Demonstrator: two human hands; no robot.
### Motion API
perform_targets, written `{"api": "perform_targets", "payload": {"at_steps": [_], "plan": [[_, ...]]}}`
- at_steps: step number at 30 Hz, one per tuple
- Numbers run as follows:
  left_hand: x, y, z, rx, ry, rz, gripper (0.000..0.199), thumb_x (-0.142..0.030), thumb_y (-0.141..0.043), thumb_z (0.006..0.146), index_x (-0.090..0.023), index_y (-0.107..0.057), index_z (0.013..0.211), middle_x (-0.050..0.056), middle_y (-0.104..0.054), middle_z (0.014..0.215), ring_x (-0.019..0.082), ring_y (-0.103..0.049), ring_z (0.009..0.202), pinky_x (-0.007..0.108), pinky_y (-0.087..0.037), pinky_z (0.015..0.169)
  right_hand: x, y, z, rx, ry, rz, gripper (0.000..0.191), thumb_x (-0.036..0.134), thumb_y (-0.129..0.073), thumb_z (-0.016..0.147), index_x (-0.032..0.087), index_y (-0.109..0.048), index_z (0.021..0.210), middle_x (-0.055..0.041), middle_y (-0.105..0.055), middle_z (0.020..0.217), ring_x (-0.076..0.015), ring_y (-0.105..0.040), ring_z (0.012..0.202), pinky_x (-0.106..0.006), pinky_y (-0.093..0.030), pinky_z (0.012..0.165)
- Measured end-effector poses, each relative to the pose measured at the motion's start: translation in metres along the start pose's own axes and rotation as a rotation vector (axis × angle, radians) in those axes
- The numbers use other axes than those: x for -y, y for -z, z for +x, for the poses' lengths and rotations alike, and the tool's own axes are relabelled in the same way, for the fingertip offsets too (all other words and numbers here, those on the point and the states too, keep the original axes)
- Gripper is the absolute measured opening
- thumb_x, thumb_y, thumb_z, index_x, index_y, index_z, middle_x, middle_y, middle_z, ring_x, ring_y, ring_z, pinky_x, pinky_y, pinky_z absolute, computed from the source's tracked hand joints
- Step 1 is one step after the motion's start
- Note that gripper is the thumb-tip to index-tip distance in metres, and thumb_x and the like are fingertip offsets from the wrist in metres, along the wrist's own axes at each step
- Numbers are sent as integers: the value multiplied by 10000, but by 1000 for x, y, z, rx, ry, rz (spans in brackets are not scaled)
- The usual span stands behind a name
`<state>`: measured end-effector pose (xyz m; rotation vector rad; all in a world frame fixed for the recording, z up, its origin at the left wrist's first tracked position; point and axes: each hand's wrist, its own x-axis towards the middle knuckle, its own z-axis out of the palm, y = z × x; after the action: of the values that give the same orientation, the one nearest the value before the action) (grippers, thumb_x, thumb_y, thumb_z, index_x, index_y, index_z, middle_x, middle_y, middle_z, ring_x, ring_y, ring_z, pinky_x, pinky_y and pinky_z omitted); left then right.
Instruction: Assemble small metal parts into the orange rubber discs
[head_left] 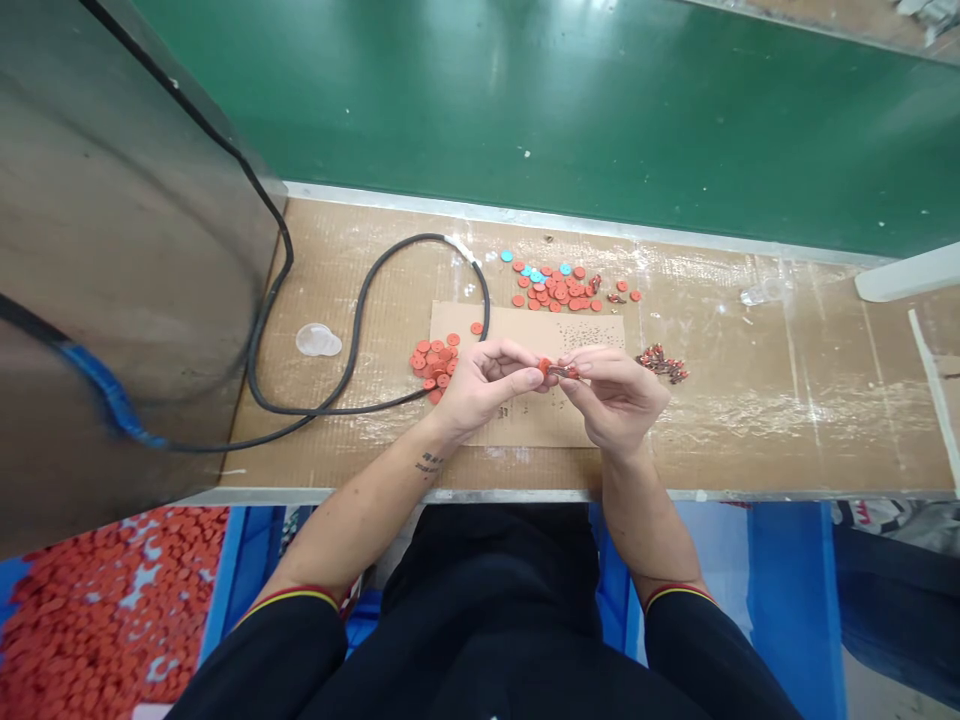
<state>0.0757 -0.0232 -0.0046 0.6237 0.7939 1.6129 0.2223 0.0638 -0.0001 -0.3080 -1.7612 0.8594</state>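
A small piece [561, 371], bright orange-red and rounded at its left end, glossy brown and red further along, is pinched between the fingertips of the left hand [484, 384] and right hand [619, 396], over a cardboard sheet [551, 432]. Around it on the bench [750, 400] lie loose red discs [433, 358] to the left, a red-and-blue scatter [559, 288] beyond, and dark, red-tipped parts [661, 364] to the right.

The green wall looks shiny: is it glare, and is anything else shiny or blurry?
Yes: in the head view, pale glare on the green wall and white shine on the table; in the head view, the small pieces between the left hand and right hand lack clear detail.
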Motion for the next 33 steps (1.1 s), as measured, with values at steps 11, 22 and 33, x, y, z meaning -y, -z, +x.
{"api": "perform_targets", "payload": {"at_steps": [11, 22, 33], "plan": [[0, 0, -1, -3, -2, -18, 338, -411, -967, 747, -156, -758, 819, 76, -806, 821, 184, -796, 764, 276, -672, 765, -1, -1, 0, 18, 13, 69, 230, 184, -837, 884, 320, -770, 1057, 24, -805, 858, -183, -793, 787, -358, -678, 718], [-1, 0, -1, -2, 4, -7, 375, -438, -975, 728, -149, -749, 806, 79, -811, 831, 199, -803, 783, 293, -680, 773, 0, 0, 0, 30, 57, 32, 229, 139, -819, 892, 291, -750, 1049, 20, -800, 867, -178, -800, 788, -345, -686, 707], [0, 1, -1, 37, -31, -29, 312, -373, -982, 731, -157, -773, 814, 73, -822, 838, 194, -815, 787, 274, -696, 787, 1, 1, 1, 34, 124, -14, 187, 140, -808, 902, 284, -717, 981, 33, -773, 846, -165, -794, 759, -332, -694, 684]]}}
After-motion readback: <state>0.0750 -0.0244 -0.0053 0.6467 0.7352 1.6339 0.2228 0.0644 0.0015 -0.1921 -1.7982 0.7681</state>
